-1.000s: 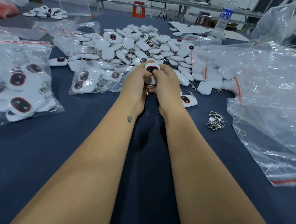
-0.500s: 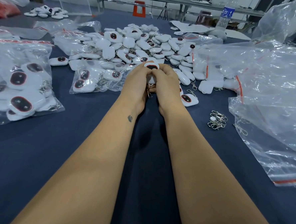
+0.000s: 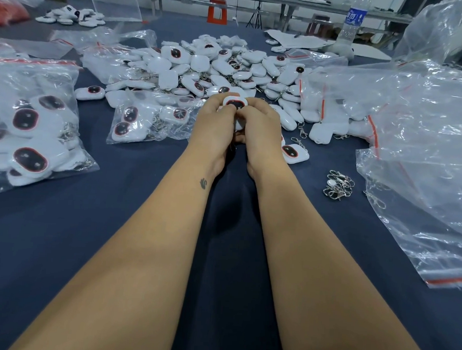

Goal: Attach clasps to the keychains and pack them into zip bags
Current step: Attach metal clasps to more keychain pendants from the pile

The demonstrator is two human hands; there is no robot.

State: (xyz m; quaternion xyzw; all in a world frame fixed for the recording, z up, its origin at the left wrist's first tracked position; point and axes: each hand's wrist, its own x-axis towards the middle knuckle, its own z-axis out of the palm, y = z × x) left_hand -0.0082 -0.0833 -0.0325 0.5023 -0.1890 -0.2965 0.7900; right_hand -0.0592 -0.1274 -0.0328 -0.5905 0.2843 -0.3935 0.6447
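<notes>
My left hand [image 3: 213, 127] and my right hand [image 3: 259, 130] are pressed together at the table's middle, both gripping one white keychain [image 3: 235, 102] with a dark red-rimmed face. Its lower part and any clasp are hidden between my fingers. Behind my hands lies a big pile of white keychains [image 3: 217, 63]. A single keychain with a clasp [image 3: 294, 153] rests just right of my right hand. A small heap of loose metal clasps [image 3: 338, 184] lies further right. A filled zip bag [image 3: 146, 118] sits left of my hands.
A larger filled bag [image 3: 27, 127] lies at the far left on the dark blue table [image 3: 108, 221]. Empty and part-filled clear zip bags [image 3: 426, 149] are heaped on the right. A water bottle [image 3: 351, 22] stands at the back right.
My hands have stayed together on the keychain, shifting only slightly; the thumbs now cover more of its face.
</notes>
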